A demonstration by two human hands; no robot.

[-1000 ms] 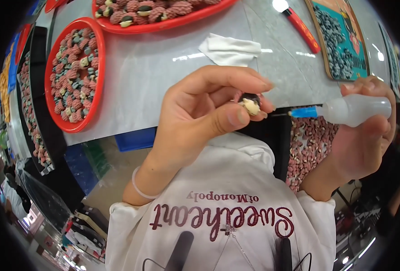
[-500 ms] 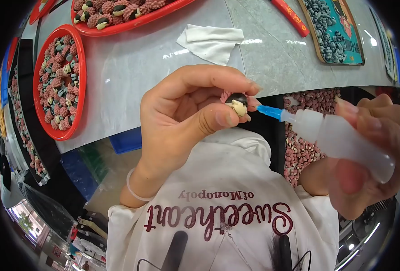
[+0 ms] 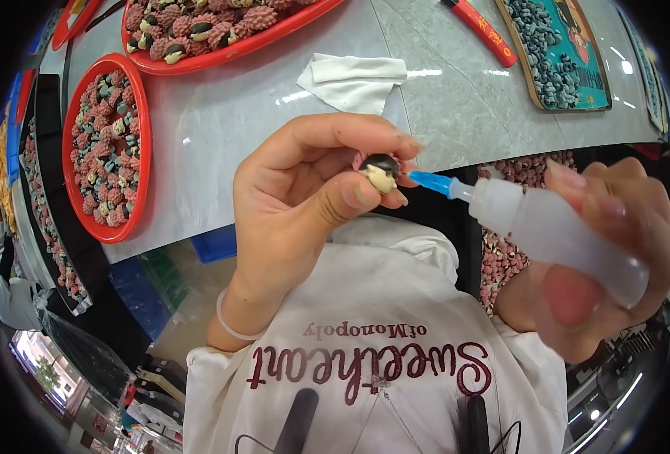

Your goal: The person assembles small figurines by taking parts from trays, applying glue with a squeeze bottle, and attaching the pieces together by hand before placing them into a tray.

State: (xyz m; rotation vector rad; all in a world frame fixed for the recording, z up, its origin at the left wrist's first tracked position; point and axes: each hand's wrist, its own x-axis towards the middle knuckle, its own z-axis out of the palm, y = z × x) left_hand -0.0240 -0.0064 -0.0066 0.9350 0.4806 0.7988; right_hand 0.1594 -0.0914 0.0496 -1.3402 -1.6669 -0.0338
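Between thumb and fingertips, my left hand point(image 3: 286, 189) pinches a small molded piece point(image 3: 381, 178), with a black cap-like top, a cream lower part and some pink behind. My right hand point(image 3: 626, 212) is wrapped round a translucent white squeeze bottle point(image 3: 558, 238), tilted with its nozzle toward the left. The blue needle tip point(image 3: 431, 182) on the bottle reaches right up beside the piece and my left fingertips; I cannot tell whether it touches. Most of the piece's back is hidden by my fingers.
Red trays of pink, black and cream pieces stand at the far left: an oval one point(image 3: 145, 151) and a larger one point(image 3: 221, 64). A white cloth point(image 3: 354, 79), a red tube point(image 3: 486, 34) and a tray of grey-blue bits point(image 3: 598, 98) lie farther back. Pink pieces point(image 3: 501, 265) fill a container beneath the bottle.
The piece in my left hand has shifted slightly left and down. My right hand has brought the bottle and its blue tip a little left with it. The whole view has shifted slightly.
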